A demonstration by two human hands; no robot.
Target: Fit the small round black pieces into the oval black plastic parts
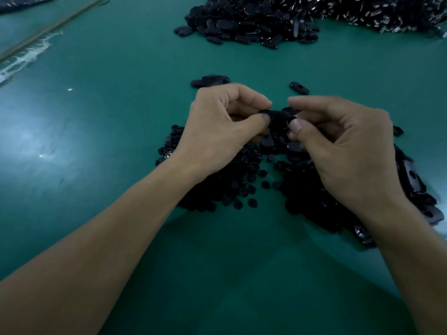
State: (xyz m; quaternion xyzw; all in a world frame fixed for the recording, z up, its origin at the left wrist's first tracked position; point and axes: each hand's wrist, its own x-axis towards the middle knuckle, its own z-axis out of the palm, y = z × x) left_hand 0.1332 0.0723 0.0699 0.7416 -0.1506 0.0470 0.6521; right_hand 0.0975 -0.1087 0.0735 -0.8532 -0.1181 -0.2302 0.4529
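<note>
Head view: left hand (217, 126) and right hand (343, 146) both curled, thumb and forefinger pinching one oval part (275, 118) from either end, just above the near heaps. Can't tell if a round piece is seated. Small round pieces (227, 187) heaped under left wrist, loose ovals (411, 180) under right. Bigger oval pile (249, 22) far across green table (96, 141).

Glossy black plastic ovals (249, 22), matt green table (121, 117)

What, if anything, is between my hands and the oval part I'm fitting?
Nothing visible. The left hand and right hand pinch the oval part from either end, above the loose round pieces. Whether a round piece sits in it cannot be told.
</note>
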